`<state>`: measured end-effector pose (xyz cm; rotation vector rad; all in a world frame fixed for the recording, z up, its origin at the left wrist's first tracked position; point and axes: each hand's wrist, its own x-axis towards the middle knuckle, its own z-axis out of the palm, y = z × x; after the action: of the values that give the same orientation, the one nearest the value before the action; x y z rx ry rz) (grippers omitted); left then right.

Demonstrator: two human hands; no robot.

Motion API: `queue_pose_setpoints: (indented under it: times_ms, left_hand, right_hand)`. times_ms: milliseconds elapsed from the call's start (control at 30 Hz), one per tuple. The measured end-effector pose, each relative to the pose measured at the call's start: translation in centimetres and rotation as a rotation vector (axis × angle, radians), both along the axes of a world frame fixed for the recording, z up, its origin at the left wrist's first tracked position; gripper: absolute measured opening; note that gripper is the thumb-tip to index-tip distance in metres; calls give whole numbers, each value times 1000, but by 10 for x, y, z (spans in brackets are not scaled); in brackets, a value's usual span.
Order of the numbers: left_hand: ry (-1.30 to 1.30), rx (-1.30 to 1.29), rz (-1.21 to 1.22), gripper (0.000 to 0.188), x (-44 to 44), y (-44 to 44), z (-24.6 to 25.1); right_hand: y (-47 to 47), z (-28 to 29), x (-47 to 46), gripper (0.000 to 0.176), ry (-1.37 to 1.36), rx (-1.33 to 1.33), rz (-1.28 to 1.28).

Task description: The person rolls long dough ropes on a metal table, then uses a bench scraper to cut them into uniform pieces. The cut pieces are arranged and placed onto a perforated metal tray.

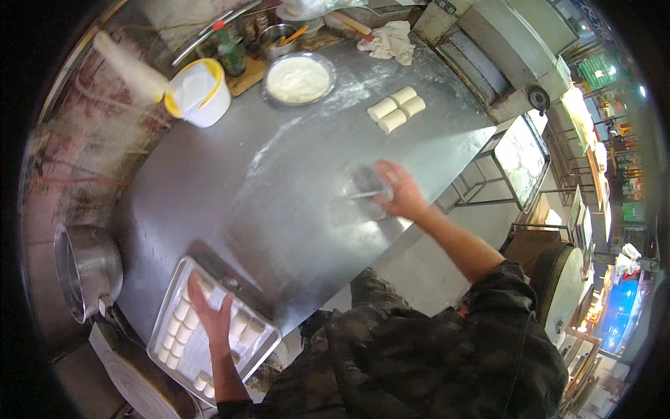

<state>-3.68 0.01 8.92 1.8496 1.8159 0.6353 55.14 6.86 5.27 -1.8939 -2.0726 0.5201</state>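
Observation:
My left hand (212, 317) reaches over a metal tray (172, 373) at the table's near left corner, thumb and fingers spread. Cut cylinders of white dough (180, 332) stand in rows in the tray beside it. Some dough under the hand is hidden, and whether the fingers touch it is unclear. Blurred by motion, my right hand (403, 191) grips a flat metal dough scraper (358, 195) above the steel table (220, 183). Farther back on the table, several thick dough pieces (396, 109) lie side by side in a small block.
A metal bowl of flour (298, 79) stands at the back, near a white bucket with a yellow rim (209, 105) and a green bottle (229, 50). A crumpled cloth (390, 43) lies by a rolling pin (352, 23). A steel pot (91, 272) sits left; a baking tray (521, 157) rests right.

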Motion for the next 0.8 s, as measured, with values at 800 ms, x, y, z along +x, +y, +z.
queue_pose_setpoints:
  times_ms: [800]
  left_hand:
    - [278, 157, -449, 92, 623, 295, -118]
  right_hand:
    - [233, -35, 232, 123, -396, -239, 135]
